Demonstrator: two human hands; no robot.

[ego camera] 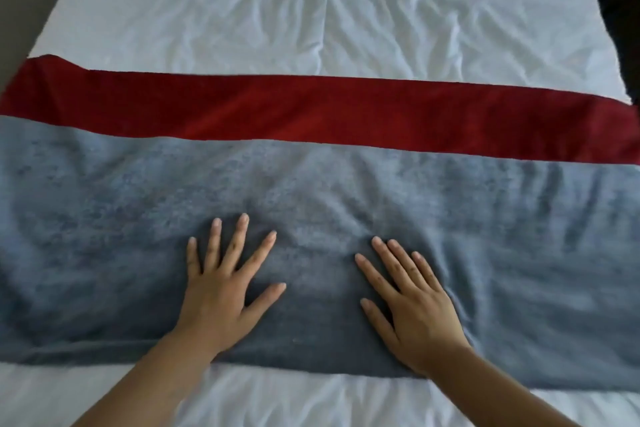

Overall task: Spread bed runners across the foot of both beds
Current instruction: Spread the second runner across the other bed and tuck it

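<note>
Bed runner across white bed, both hands flat.

Bare forearms, ringless hands, short nails

Left hand lay flat, palm down, fingers splayed wide. Right hand was flat too, palm down, fingers closer together, angled inward. Both forearms bare, reaching forward.

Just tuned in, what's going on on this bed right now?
A person is pressing both palms flat on a runner, grey with a red band, laid across the white bed. The left hand and right hand sit near its middle, fingers spread, gripping nothing. It spans the bed, slightly wrinkled.
</note>
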